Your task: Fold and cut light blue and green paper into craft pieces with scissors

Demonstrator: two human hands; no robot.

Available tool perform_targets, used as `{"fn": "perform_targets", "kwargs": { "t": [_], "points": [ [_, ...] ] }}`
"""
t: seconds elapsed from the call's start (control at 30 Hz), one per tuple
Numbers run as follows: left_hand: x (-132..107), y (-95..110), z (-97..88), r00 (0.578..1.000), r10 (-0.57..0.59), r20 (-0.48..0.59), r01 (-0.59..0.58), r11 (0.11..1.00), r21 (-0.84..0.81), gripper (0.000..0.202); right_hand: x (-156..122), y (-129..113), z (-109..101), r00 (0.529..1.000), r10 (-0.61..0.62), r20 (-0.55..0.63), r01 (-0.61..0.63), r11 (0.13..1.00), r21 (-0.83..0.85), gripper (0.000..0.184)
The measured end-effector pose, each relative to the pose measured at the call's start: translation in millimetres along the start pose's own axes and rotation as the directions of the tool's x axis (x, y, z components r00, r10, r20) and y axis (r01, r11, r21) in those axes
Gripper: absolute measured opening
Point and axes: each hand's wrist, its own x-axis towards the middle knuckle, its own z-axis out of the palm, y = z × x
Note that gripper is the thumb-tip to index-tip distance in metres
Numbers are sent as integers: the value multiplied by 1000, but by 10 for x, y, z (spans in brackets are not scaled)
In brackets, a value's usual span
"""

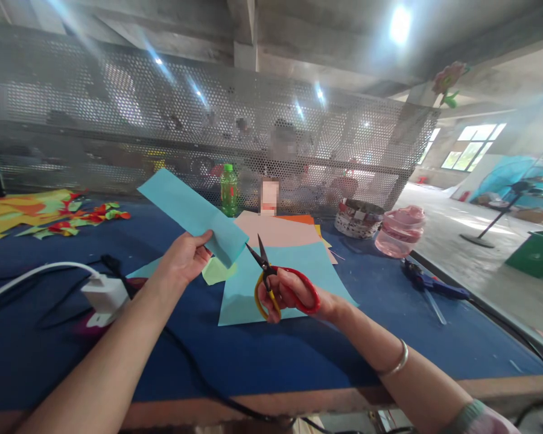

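Observation:
My left hand (190, 256) pinches a folded strip of light blue paper (181, 208), lifted above the table and slanting down to the right. In my right hand (289, 292) is a pair of scissors (265, 265) with one red and one yellow handle loop. Their blades are spread, and one tip is close to the strip's right end; I cannot tell whether it touches. Beneath the scissors lies a large light blue sheet (244, 301), overlapping a pale pink sheet (271, 229). A small pale green paper piece (217, 271) rests below the strip.
A green bottle (228, 193) stands by the perforated metal panel (163, 126). To the right are a round basket (358, 218), a pink water jug (400, 232) and a blue glue gun (434, 286). At left are a white charger (104, 295), cables and colored paper scraps (90, 220).

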Motion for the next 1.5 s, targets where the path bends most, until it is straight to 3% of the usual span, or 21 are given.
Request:
{"fn": "perform_targets", "kwargs": {
  "t": [0.17, 0.33, 0.53, 0.73, 0.97, 1.5],
  "points": [
    [-34, -18, 20, 998, -35, 46, 33, 999, 32, 37, -5, 0, -1, 1000, -14, -9, 14, 1000, -12, 53],
    [-16, -50, -25, 988, -71, 138, 57, 993, 106, 25, 1, 14, -9, 999, -28, 16, 29, 999, -20, 49],
    [-97, -75, 10, 952, -120, 280, 68, 979, 190, 25, 21, 39, -5, 1000, -12, 15, 12, 1000, -4, 43],
    [-201, -124, 57, 917, -226, 329, 135, 951, 277, 30, 41, 76, -21, 1000, -4, -17, 3, 1000, -25, 43],
    [-175, -176, 49, 950, -105, 295, 27, 966, 257, 34, 40, 106, -6, 1000, 1, -11, 0, 999, 40, 41],
    [-195, -189, 69, 960, 38, 277, -113, 959, 259, 37, 35, 68, 26, 994, -108, -12, 108, 994, -5, 53]
  ]
}}
